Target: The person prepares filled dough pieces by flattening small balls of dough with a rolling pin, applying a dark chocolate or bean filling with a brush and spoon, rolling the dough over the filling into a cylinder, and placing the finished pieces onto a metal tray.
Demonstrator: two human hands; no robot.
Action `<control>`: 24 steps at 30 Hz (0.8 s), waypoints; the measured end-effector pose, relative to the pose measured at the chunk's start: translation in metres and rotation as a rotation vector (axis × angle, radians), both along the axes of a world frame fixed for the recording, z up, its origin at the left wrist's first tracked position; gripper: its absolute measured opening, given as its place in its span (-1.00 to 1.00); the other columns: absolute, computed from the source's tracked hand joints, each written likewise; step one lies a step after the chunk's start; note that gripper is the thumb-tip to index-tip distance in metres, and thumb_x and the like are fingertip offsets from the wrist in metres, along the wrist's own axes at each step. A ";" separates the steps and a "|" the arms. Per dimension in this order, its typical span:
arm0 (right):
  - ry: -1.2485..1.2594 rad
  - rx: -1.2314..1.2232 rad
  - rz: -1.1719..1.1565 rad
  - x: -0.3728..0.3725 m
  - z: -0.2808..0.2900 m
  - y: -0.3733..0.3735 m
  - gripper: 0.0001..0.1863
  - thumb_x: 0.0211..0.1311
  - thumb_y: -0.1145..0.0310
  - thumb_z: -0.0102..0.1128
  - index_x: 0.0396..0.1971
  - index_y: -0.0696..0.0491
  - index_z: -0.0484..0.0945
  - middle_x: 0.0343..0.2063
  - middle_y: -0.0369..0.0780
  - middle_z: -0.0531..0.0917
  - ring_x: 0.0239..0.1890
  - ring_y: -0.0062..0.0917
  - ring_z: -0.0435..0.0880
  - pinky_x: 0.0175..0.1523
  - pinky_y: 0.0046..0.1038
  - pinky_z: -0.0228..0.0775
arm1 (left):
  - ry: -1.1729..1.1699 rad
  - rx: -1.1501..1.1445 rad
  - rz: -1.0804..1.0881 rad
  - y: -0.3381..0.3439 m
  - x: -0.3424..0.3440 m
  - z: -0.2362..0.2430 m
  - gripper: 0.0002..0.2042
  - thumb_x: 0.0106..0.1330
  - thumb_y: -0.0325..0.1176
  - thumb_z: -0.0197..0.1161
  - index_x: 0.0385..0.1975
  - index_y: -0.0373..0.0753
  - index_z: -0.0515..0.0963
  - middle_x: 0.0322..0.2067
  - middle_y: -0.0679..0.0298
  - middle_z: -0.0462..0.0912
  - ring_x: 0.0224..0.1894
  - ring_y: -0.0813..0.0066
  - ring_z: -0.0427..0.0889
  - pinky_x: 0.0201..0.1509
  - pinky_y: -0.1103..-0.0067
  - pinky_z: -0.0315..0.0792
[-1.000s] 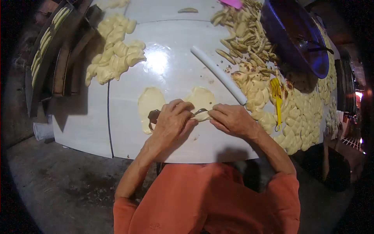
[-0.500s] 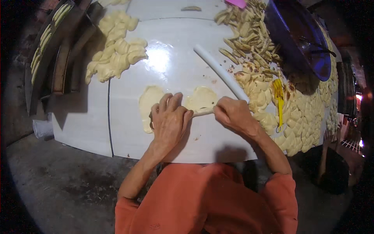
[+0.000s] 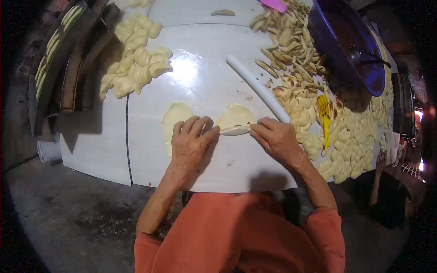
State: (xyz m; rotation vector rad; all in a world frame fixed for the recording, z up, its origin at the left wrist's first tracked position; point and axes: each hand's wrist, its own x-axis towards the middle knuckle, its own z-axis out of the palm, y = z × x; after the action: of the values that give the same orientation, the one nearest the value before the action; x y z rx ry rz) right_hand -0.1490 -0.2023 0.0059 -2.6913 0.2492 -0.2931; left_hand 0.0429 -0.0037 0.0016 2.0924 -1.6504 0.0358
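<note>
Between my hands lies a flattened piece of pale dough (image 3: 235, 114), its near edge folded over into a narrow roll with a small dark bit of filling showing. My left hand (image 3: 191, 142) is closed at the roll's left end, thumb and fingertips together on it. At the right end, the fingers of my right hand (image 3: 276, 140) pinch the dough. A second flat dough piece (image 3: 176, 116) lies partly under my left hand, which hides its near part. Just beyond my right hand, a white rolling pin (image 3: 255, 84) rests slantwise on the white table (image 3: 218, 168).
Soft dough pieces (image 3: 136, 68) are heaped at the left, beside dark metal trays (image 3: 70, 84). To the right lie many more dough pieces (image 3: 353, 145), a yellow utensil (image 3: 324, 116), slender brownish strips (image 3: 291, 38), a pink scraper (image 3: 274, 4) and a large blue basin (image 3: 325, 27).
The dough's near edge now shows as a thicker fold. My left fingers have drawn closer together, and my right hand has loosened from a fist into a pinch.
</note>
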 end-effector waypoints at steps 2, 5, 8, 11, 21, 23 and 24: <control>-0.079 0.056 -0.041 0.003 0.007 0.000 -0.67 0.26 0.29 0.36 0.00 0.03 0.63 -0.17 -0.20 0.67 -0.22 -0.30 0.72 -0.20 -0.30 0.59 | 0.082 0.010 -0.010 -0.001 0.003 0.007 -0.63 0.19 -0.32 0.46 0.03 -0.05 0.65 0.00 0.31 0.64 0.11 0.30 0.57 0.11 0.27 0.35; 0.015 0.023 0.041 0.018 0.013 0.000 -0.39 0.36 0.02 0.25 0.25 0.11 0.50 0.19 -0.09 0.59 0.19 -0.22 0.58 0.23 -0.17 0.43 | -0.046 0.150 -0.171 -0.016 0.008 0.007 -0.37 0.34 0.00 0.31 0.34 -0.18 0.44 0.31 0.20 0.50 0.35 0.19 0.42 0.44 0.04 0.18; 0.148 -0.120 0.103 0.021 -0.005 -0.003 -0.17 0.37 -0.20 0.11 0.40 0.16 0.36 0.43 -0.07 0.40 0.49 -0.21 0.30 0.54 -0.06 0.07 | -0.139 0.308 -0.209 -0.035 0.009 -0.005 -0.19 0.35 0.20 0.19 0.45 -0.27 0.30 0.45 0.18 0.36 0.51 0.14 0.23 0.55 -0.14 -0.04; 0.175 -0.177 0.070 0.014 -0.001 -0.013 -0.18 0.36 -0.19 0.14 0.39 0.16 0.38 0.43 -0.06 0.39 0.51 -0.20 0.28 0.57 -0.03 0.03 | -0.089 0.311 -0.181 -0.029 0.017 -0.002 -0.19 0.35 0.23 0.17 0.44 -0.28 0.31 0.47 0.14 0.32 0.53 0.13 0.20 0.54 -0.20 -0.07; 0.146 -0.105 0.017 0.008 0.015 -0.010 -0.30 0.30 0.03 0.30 0.33 0.11 0.44 0.35 -0.04 0.47 0.36 -0.17 0.45 0.43 -0.11 0.27 | -0.031 0.230 -0.147 -0.022 0.018 0.010 -0.32 0.27 -0.05 0.38 0.35 -0.22 0.39 0.35 0.09 0.44 0.49 0.03 0.25 0.51 -0.11 0.08; -0.008 -0.046 0.034 0.006 0.021 -0.001 -0.47 0.17 0.25 0.42 0.16 0.04 0.57 0.12 -0.12 0.62 0.10 -0.28 0.64 0.19 -0.22 0.45 | 0.028 0.107 -0.197 -0.019 0.024 0.005 -0.44 0.23 -0.16 0.42 0.22 -0.19 0.49 0.22 0.14 0.52 0.38 0.09 0.37 0.43 0.01 0.22; -0.008 -0.045 0.033 0.005 0.014 -0.001 -0.47 0.17 0.25 0.42 0.16 0.04 0.57 0.12 -0.12 0.62 0.10 -0.28 0.64 0.19 -0.22 0.45 | 0.087 -0.015 -0.247 -0.019 0.025 0.005 -0.56 0.19 -0.26 0.45 0.08 -0.17 0.59 0.09 0.18 0.60 0.27 0.15 0.50 0.35 0.14 0.36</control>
State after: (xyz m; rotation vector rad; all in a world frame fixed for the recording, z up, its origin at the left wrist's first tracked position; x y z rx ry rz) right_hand -0.1442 -0.2031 0.0202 -2.7350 0.1975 -0.3034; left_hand 0.0681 -0.0222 0.0069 1.8380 -1.8349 -0.1203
